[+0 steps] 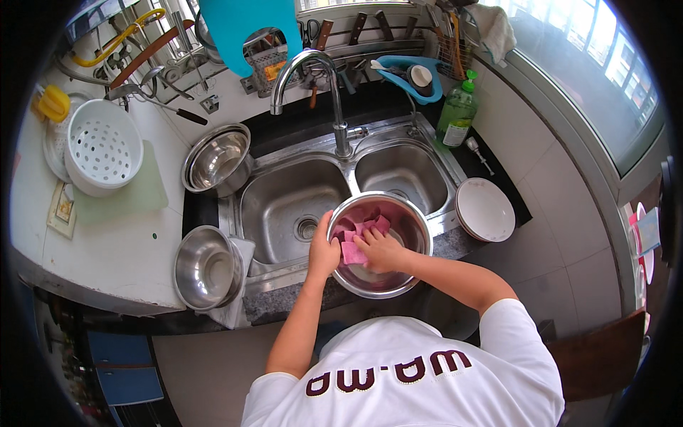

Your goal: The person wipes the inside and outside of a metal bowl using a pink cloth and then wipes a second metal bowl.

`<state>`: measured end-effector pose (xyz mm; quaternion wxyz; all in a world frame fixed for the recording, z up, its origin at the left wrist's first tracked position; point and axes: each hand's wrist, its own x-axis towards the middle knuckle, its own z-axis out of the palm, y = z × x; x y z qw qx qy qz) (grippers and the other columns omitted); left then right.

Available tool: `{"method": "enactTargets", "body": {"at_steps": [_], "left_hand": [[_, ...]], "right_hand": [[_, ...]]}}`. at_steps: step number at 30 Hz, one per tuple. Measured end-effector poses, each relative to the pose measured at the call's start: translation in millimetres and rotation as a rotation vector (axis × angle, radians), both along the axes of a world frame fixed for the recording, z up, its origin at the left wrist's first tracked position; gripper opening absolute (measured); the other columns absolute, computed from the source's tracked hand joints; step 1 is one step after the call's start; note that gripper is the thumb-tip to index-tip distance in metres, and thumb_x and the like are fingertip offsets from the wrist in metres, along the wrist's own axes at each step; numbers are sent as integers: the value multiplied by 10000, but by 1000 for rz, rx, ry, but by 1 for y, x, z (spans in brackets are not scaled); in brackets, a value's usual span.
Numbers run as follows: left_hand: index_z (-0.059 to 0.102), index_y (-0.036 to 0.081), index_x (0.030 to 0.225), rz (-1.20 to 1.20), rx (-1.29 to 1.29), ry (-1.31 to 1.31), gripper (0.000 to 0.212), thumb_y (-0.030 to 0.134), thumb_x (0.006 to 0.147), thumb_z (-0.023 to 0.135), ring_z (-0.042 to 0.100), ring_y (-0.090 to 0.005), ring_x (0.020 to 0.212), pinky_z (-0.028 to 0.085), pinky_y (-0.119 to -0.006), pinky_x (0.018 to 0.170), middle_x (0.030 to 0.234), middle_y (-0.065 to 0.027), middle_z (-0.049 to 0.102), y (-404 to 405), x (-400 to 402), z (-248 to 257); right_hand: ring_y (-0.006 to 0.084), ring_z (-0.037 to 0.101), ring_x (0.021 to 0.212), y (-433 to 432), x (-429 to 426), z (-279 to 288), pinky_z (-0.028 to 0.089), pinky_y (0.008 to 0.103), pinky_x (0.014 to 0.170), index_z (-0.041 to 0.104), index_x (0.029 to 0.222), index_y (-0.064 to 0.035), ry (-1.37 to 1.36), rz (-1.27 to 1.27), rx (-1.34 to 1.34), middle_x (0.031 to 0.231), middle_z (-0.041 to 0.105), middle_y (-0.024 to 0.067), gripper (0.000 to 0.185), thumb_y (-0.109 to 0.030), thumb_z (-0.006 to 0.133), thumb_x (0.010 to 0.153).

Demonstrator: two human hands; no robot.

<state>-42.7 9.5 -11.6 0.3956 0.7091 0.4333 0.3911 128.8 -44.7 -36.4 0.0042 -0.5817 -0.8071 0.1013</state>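
A round stainless steel bowl is tilted over the front edge of the double-basin sink. My left hand grips its left rim, thumb inside. Within the bowl, my right hand presses on a pink cloth against the inner wall; part of the cloth lies folded above the fingers. The chrome faucet arches behind the bowl, with its spout over the left basin. No water stream shows from it.
Nested steel bowls stand left of the sink; more steel bowls sit on a white cloth. At right are stacked plates and a green soap bottle. A white colander stands far left; knives hang behind.
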Motion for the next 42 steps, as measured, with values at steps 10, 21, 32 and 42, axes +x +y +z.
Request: {"method": "enactTargets", "body": {"at_steps": [10,21,32,42], "left_hand": [[427,72,1324,45,-31,21,640,-128,716,423,449,-345,1224,355,-362,1017,1302,-201,476,2,3,-3],[417,84,1342,30,4,95,643,-87,722,423,432,-336,1236,333,-364,1031,1305,-194,470,-5,1,10],[404,94,1349,36,38,140,648,-92,730,447,451,-353,1214,379,-380,995,1308,-194,466,-4,2,11],[427,79,1330,31,58,140,647,-111,712,433,463,-350,1199,376,-371,994,1292,-192,480,-4,2,11]], "right_hand": [[335,516,1108,-3,23,7,421,411,891,625,910,0,387,553,-500,1170,568,184,205,-37,577,714],[250,648,857,-32,35,38,513,402,642,718,818,-106,-327,124,-288,851,688,101,163,-165,575,765],[336,593,862,4,27,-12,492,412,766,574,925,2,3,-25,172,900,604,183,245,-167,594,747],[350,449,1164,25,5,-17,394,410,950,505,1240,-43,394,323,-143,1209,501,178,569,-75,597,679]]}}
